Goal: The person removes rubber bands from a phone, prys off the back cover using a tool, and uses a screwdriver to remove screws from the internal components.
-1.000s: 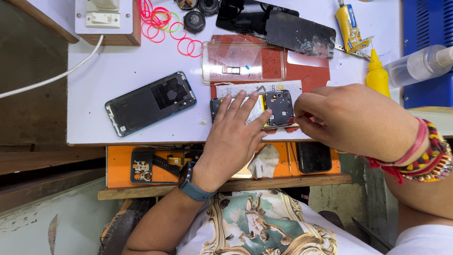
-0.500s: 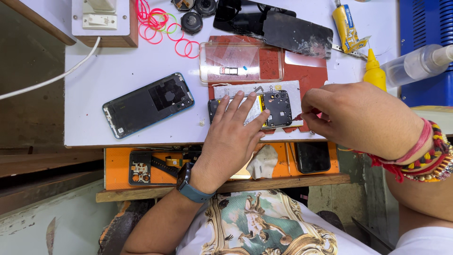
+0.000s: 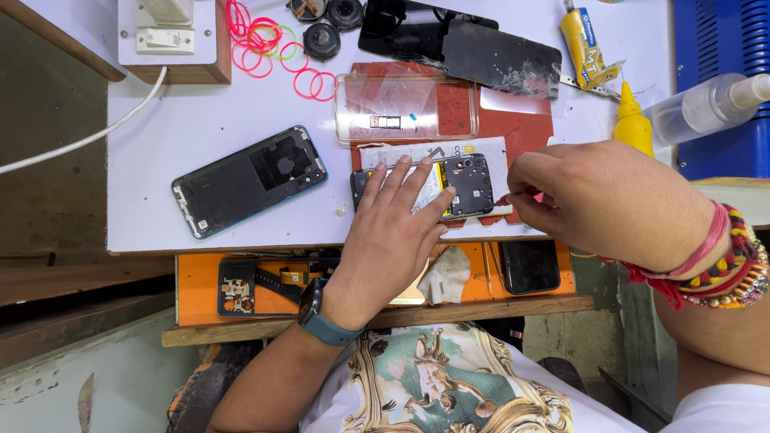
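L hand [image 3: 393, 232] lies flat, fingers spread, pressing on an opened phone [image 3: 461, 186] w/ its back off, which sits on a white sheet over a red mat [image 3: 529, 128], near the table's front edge at centre. R hand [image 3: 609, 204] at 3 o'clock of the phone, fingertips pinched together right at the phone's R edge; can't tell what, if anything, is between them. At 9 o'clock of the phone, apart from it: a blue-rimmed back cover [image 3: 249, 180], inner side up. At 12 o'clock, just beside: clear phone case [image 3: 405, 108]. At 1 o'clock: dark screen panel [image 3: 501, 58], glue tube [image 3: 584, 46]; at 2 o'clock a yellow squeeze bottle [image 3: 634, 122] and clear spray bottle [image 3: 706, 104]. Pink rubber bands [image 3: 257, 40] at 11 o'clock. Orange tray [image 3: 200, 281] at 6–7 o'clock, below the table [image 3: 160, 120] edge.
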